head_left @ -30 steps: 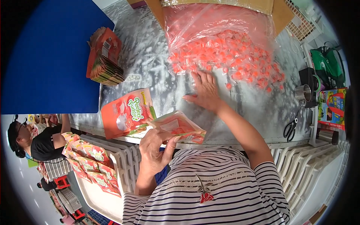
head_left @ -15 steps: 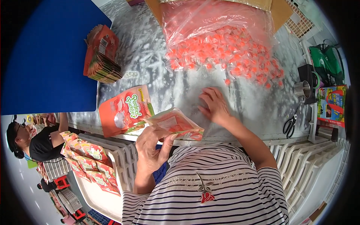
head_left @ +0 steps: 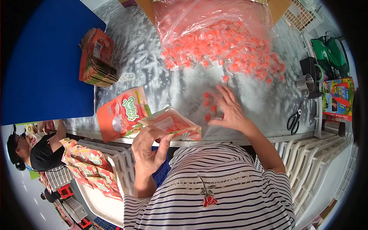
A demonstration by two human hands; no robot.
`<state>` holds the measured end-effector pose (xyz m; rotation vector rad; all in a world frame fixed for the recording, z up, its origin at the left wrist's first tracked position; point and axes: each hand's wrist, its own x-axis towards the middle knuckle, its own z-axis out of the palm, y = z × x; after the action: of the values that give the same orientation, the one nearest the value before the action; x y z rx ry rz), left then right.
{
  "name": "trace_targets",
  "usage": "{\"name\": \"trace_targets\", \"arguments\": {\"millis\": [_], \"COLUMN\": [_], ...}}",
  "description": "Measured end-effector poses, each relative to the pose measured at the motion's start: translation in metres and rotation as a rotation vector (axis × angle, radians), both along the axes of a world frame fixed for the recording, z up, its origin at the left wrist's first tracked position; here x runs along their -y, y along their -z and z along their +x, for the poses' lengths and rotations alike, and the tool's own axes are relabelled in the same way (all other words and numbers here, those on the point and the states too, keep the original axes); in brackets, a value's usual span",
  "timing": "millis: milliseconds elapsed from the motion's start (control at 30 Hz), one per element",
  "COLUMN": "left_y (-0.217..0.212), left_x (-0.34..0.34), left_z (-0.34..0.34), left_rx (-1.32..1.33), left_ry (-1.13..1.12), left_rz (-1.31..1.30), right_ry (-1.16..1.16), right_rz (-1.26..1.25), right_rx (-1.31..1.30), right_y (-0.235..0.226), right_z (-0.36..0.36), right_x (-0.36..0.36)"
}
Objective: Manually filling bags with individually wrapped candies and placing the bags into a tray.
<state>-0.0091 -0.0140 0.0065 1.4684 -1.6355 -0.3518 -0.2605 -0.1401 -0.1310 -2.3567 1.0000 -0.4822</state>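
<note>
My left hand point(head_left: 150, 148) pinches the edge of a red and green candy pouch point(head_left: 183, 132), whose mouth gapes toward the table at its front edge. Spread fingers show on my right hand point(head_left: 230, 109), palm over the grey marbled table. Several small red wrapped candies point(head_left: 207, 102) lie just left of those fingers, between them and the pouch. Beyond, a large heap of the same candies point(head_left: 245, 50) spills from a clear plastic liner in a cardboard box point(head_left: 280, 9). Another flat pouch point(head_left: 122, 113) rests on the table left of the held one.
A stack of pouches point(head_left: 97, 59) stands by a blue board point(head_left: 50, 61) at left. Filled pouches point(head_left: 92, 165) lie on a white tray point(head_left: 101, 201). Black scissors point(head_left: 294, 122) and a metal cup point(head_left: 304, 83) are at right. A co-worker point(head_left: 42, 147) is at far left.
My right hand has opened its fingers wider, and several loose candies now show on the table beside it. The left hand still holds the pouch; the whole view has shifted slightly.
</note>
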Motion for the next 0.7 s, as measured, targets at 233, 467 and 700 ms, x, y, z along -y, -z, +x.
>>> {"name": "trace_targets", "arguments": {"millis": [233, 467, 700], "left_y": [-0.002, -0.001, 0.003], "left_x": [0.0, 0.006, 0.024], "left_z": [-0.005, -0.006, -0.012], "left_rx": [-0.002, -0.016, 0.049], "left_ry": [0.011, 0.034, 0.155], "left_rz": [0.026, 0.056, 0.004], "right_ry": [-0.131, 0.007, 0.548], "right_rz": [-0.21, -0.334, 0.74], "right_rx": [-0.026, 0.037, 0.704], "right_y": [0.025, 0.031, -0.042], "right_z": [0.025, -0.004, 0.007], "right_x": [-0.007, -0.011, 0.022]}}
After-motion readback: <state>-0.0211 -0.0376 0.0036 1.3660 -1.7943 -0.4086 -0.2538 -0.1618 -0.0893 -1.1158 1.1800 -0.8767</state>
